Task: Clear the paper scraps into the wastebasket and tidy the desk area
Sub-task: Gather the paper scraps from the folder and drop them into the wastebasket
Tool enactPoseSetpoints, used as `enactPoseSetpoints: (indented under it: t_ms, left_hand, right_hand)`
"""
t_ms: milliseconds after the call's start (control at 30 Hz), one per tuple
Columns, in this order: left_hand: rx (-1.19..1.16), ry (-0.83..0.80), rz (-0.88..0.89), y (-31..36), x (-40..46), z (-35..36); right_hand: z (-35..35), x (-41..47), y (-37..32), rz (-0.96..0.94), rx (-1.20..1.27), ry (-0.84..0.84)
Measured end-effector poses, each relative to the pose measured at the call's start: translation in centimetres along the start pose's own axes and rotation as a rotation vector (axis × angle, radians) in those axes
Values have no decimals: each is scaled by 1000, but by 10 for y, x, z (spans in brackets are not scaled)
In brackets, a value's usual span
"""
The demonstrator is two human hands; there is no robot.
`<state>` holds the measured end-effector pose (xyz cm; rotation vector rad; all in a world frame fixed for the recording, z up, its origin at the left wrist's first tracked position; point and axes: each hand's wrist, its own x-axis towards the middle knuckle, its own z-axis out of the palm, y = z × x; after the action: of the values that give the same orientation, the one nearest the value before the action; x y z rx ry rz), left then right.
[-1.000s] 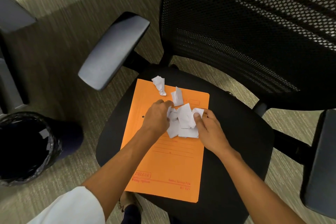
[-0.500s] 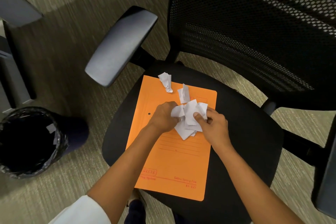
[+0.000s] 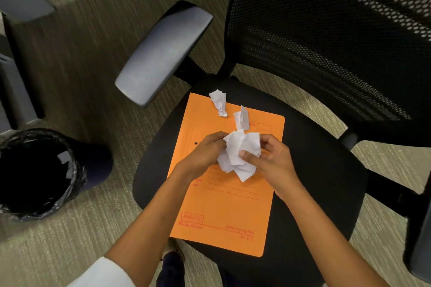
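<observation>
Head view: left hand [image 3: 205, 154] and right hand [image 3: 270, 158] clasp the scrap bundle [image 3: 240, 154] between them; loose scraps [image 3: 219, 102] lie at twelve o'clock.

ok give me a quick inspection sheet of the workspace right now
surface: black chair seat with an orange folder lying flat on it
job's things: bunch of scraps held over the folder; two loose scraps at its far end; lined wastebasket on the floor left of the chair
clutter: nothing seen
grippers: left hand and right hand both closed on the bunch
cables: nothing seen
surroundings: carpet, mesh backrest, grey armrest
</observation>
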<state>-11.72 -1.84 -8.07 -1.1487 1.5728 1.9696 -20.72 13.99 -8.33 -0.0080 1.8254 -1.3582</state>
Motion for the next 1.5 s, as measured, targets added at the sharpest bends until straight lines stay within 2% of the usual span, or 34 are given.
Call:
enactPoseSetpoints:
  t_ms: [100, 200, 333, 467, 733, 833, 900, 933, 1067, 1200, 1300, 1400, 1500]
  left_hand:
    - [-132, 22, -60, -6, -2, -2]
    - [-293, -11, -57, -16, -4, -7]
    - [-106, -5, 158, -29, -7, -9]
    - [-52, 54, 321, -36, -2, -7]
    - [-173, 229, 434, -53, -3, -13]
    - [-173, 331, 429, -54, -3, -29]
    - [-201, 381, 413, -53, -2, -45]
    - [-210, 402, 415, -53, -2, -51]
    - [-210, 451, 437, -51, -1, -64]
    - [-221, 470, 428, -55, -4, -68]
    - [-206, 472, 435, -60, -8, -72]
    - [-204, 487, 435, -64, -13, -77]
    - [-221, 491, 443, -66, -16, -79]
  right_hand:
    - [13, 7, 1, -41, -246, -2]
    - [20, 11, 4, -126, -357, 6]
    - [25, 11, 5, -141, -376, 27]
    - [29, 10, 4, -107, -381, -6]
    - [21, 7, -8, -105, -391, -160]
    - [3, 10, -8, -101, -358, 16]
    - [-7, 9, -3, -115, -487, 159]
    - [-10, 7, 1, -116, -591, 171]
    - [-5, -6, 24, -130, -874, 60]
    - [5, -6, 32, -144, -811, 82]
    - [10, -1, 15, -70, -569, 122]
    - [14, 18, -14, -103, -370, 256]
    - [22, 46, -31, -139, -399, 271]
